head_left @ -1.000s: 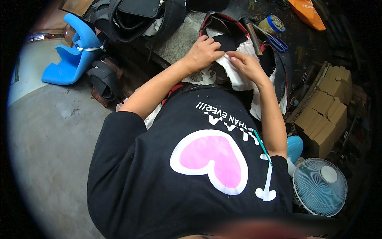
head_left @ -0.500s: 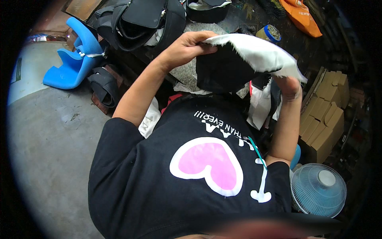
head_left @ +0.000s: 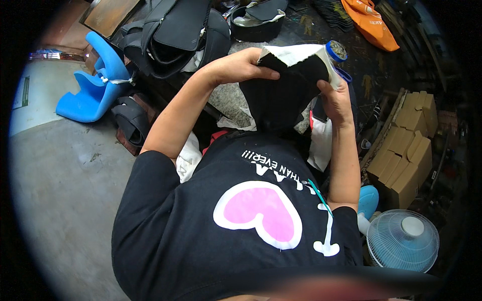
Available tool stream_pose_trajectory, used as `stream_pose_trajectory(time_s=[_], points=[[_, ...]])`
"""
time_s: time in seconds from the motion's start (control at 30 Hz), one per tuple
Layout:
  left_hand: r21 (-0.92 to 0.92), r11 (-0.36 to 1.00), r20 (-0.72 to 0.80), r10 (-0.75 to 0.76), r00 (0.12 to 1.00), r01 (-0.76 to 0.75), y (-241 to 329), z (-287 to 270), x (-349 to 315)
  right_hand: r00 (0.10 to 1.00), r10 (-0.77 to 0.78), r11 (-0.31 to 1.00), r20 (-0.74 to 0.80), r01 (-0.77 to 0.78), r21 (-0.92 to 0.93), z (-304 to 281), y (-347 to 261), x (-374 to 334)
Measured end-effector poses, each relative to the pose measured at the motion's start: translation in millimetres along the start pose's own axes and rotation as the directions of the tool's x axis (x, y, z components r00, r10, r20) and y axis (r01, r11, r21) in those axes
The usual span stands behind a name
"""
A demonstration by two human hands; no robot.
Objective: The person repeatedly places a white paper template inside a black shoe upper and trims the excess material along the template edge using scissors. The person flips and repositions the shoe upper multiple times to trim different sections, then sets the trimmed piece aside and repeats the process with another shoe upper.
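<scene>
A piece of black cloth (head_left: 278, 98) with a white, ragged-edged backing hangs between my two hands in front of my chest. My left hand (head_left: 246, 66) pinches its upper left corner, thumb on the black face. On the other side, my right hand (head_left: 335, 100) grips the upper right edge with the thumb on the black face. The white backing shows along the top, folded over between the hands. The fingers behind the cloth are hidden. Beneath it, a grey speckled slab (head_left: 227, 103) lies partly covered.
Black padded bags (head_left: 173, 30) and a round black case (head_left: 257, 31) sit at the back. A blue-lidded jar (head_left: 336, 51) and an orange bag (head_left: 370, 25) lie to the right. Cardboard boxes (head_left: 401, 160) and a fan (head_left: 402, 241) stand at right; a blue foam piece (head_left: 95, 93) at left.
My right hand has come inward and toward me, and its thumb now shows. The cloth has turned so more of the black face and less of the white backing is visible.
</scene>
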State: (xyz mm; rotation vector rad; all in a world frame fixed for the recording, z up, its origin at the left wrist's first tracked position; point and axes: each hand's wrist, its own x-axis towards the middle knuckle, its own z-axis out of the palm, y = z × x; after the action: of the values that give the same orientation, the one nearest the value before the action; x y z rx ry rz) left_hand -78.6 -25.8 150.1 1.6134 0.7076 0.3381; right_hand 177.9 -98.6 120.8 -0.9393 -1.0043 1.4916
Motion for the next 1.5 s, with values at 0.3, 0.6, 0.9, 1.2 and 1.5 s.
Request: stream_pose_trajectory(time_s=[0.3, 0.6, 0.9, 1.2, 1.5], points=[[-0.055, 0.977, -0.297, 0.183, 0.937, -0.208, -72.9, 4.8, 37.8, 0.952, -0.167, 0.637, -0.257, -0.095, -0.765, -28.9, 31.2, 21.6], [-0.043, 0.956, -0.539, -0.267, 0.799, 0.29, -142.0, 12.8, 36.8, 0.942, -0.051, -0.203, -0.331, -0.335, -0.92, -89.6, -28.7, 32.6], [-0.4, 0.908, -0.417, -0.06, 0.907, -0.124, -72.8, 14.7, 28.7, 0.895, 0.192, -0.365, -0.403, -0.316, -0.876, -115.2, -12.0, 66.5], [-0.586, 0.711, -0.337, 0.223, 0.915, -0.389, -3.8, -23.9, 16.2, 0.956, 0.04, -0.207, -0.289, -0.275, -0.939, -114.8, -27.7, 40.1], [-0.798, 0.483, -0.214, 0.331, 0.919, -0.359, 2.2, -13.1, 30.7, 0.997, -0.022, 0.999, -0.068, 0.02, -0.033, -41.3, -34.4, -3.8]])
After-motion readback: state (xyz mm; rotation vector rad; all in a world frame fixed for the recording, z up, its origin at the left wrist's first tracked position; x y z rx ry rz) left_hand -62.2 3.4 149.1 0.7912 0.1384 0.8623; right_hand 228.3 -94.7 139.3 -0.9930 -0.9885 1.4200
